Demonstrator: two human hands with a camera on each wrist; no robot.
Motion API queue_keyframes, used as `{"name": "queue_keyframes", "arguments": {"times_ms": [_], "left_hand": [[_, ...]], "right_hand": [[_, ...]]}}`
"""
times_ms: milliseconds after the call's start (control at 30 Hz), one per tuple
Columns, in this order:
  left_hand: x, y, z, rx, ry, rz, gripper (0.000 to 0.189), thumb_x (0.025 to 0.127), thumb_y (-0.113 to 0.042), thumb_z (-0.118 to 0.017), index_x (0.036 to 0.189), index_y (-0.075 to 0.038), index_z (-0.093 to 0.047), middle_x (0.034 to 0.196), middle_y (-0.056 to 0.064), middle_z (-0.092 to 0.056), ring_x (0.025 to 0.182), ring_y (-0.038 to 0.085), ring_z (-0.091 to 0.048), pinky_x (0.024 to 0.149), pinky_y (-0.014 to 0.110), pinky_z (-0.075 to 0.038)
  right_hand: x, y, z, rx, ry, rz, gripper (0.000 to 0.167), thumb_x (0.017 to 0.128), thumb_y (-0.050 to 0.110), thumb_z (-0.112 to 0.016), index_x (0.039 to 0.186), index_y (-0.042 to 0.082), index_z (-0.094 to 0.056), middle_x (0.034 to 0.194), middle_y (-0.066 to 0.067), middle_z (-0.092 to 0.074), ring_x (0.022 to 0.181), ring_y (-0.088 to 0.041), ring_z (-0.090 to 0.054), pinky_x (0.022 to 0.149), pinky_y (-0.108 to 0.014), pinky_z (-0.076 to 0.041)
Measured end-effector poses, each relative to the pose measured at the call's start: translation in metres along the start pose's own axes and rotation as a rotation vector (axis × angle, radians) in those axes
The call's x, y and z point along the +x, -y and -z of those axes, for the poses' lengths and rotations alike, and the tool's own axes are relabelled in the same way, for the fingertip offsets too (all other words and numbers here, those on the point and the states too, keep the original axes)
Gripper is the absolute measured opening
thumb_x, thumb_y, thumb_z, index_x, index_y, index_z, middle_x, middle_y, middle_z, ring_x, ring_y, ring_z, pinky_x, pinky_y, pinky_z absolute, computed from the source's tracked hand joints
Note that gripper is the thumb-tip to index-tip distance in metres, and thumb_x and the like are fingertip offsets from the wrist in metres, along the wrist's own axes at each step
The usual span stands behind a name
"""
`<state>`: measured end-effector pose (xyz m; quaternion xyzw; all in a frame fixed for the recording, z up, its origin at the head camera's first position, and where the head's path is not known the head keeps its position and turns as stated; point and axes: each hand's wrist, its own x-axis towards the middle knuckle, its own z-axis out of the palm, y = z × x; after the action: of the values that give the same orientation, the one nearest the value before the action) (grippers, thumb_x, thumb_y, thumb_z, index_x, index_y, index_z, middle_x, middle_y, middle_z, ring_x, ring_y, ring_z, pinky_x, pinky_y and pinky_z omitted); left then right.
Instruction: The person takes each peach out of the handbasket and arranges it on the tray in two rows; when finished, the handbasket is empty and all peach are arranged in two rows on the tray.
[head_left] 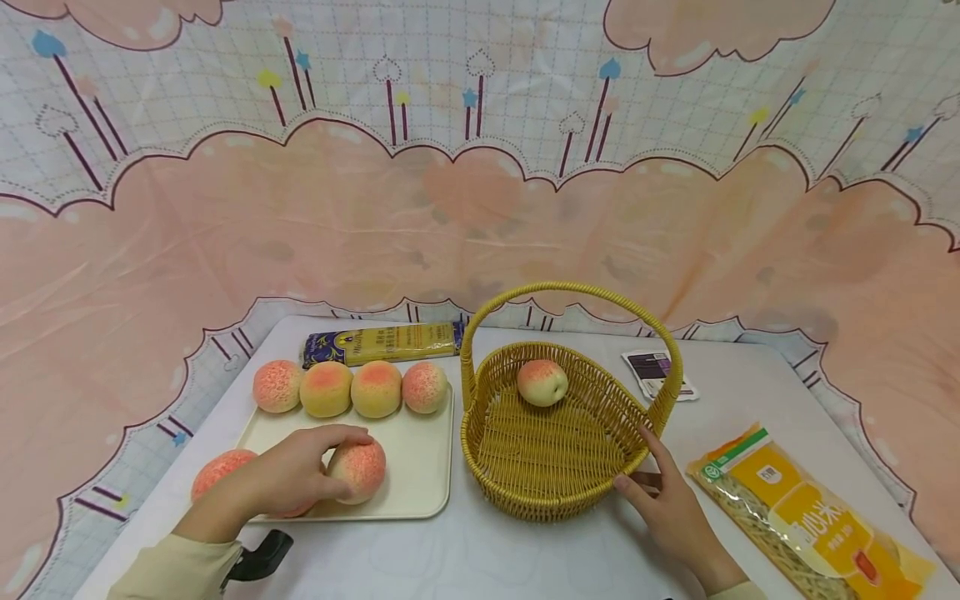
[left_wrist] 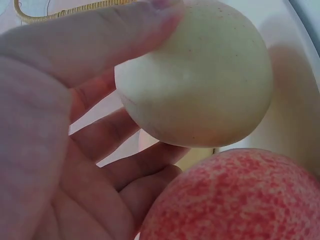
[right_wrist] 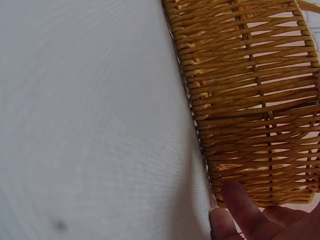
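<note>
At the tray's front, my left hand (head_left: 296,471) grips a pink-and-cream peach (head_left: 358,471) between thumb and fingers. In the left wrist view this peach (left_wrist: 200,75) shows its pale side, next to a red-speckled peach (left_wrist: 240,200). The cream tray (head_left: 416,492) bears another peach (head_left: 225,468) left of the hand and one mostly hidden beneath it. Several peaches line its back edge. My right hand (head_left: 671,504) touches the right side of a woven basket (head_left: 517,500), its fingertips (right_wrist: 235,195) against the outer wall low down. Inside the basket lies one peach (head_left: 542,382).
Behind the tray lies a blue-and-yellow packet (head_left: 390,343). The basket's tall arched handle (head_left: 562,287) rises over its opening. A small white-and-dark packet (head_left: 658,373) lies right of the basket, and a large yellow bag (head_left: 810,521) lies at the right front. A printed cloth hangs behind the table.
</note>
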<state>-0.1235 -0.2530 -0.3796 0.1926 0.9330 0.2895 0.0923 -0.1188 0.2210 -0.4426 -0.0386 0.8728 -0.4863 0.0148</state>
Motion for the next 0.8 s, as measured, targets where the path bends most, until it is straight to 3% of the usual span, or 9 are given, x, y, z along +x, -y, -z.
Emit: {"name": "queue_keyframes", "arguments": {"times_ms": [200,467,600,800], "left_hand": [[0.0016,-0.0001,-0.0013,-0.007,0.042,0.032,0.061,0.072,-0.024,-0.089,0.127,-0.014,-0.066,0.126,0.004,-0.064,0.103,0.022,-0.055,0.094,0.051,-0.047],[0.0007,-0.0008,-0.0003,-0.026,0.073,0.054,0.06,0.074,-0.025,-0.089,0.128,-0.013,-0.065,0.125,0.006,-0.063,0.08,0.017,-0.051,0.075,0.036,-0.043],[-0.0004,-0.0016,0.0001,-0.005,0.075,0.051,0.058,0.074,-0.024,-0.088,0.127,-0.013,-0.065,0.124,0.005,-0.063,0.081,0.016,-0.051,0.078,0.036,-0.044],[-0.0004,-0.0037,0.0009,0.012,0.081,0.031,0.056,0.074,-0.024,-0.087,0.125,-0.014,-0.065,0.125,0.003,-0.063,0.1,0.019,-0.053,0.093,0.046,-0.046]], "right_hand": [[0.0022,-0.0029,-0.0011,-0.008,0.008,0.003,0.082,0.1,0.025,-0.064,0.161,0.007,-0.01,0.159,-0.031,-0.014,0.115,-0.044,-0.058,0.083,-0.048,-0.056],[0.0015,-0.0039,-0.0009,-0.013,-0.003,0.017,0.081,0.1,0.024,-0.063,0.16,0.007,-0.012,0.159,-0.031,-0.014,0.114,-0.044,-0.059,0.084,-0.05,-0.056],[0.0018,-0.0039,-0.0009,-0.016,0.003,0.008,0.082,0.1,0.025,-0.064,0.161,0.008,-0.01,0.159,-0.032,-0.015,0.115,-0.044,-0.059,0.084,-0.05,-0.056],[0.0019,-0.0037,-0.0012,-0.008,0.002,0.007,0.082,0.1,0.024,-0.064,0.16,0.007,-0.011,0.159,-0.032,-0.015,0.115,-0.043,-0.059,0.085,-0.05,-0.056]]}}
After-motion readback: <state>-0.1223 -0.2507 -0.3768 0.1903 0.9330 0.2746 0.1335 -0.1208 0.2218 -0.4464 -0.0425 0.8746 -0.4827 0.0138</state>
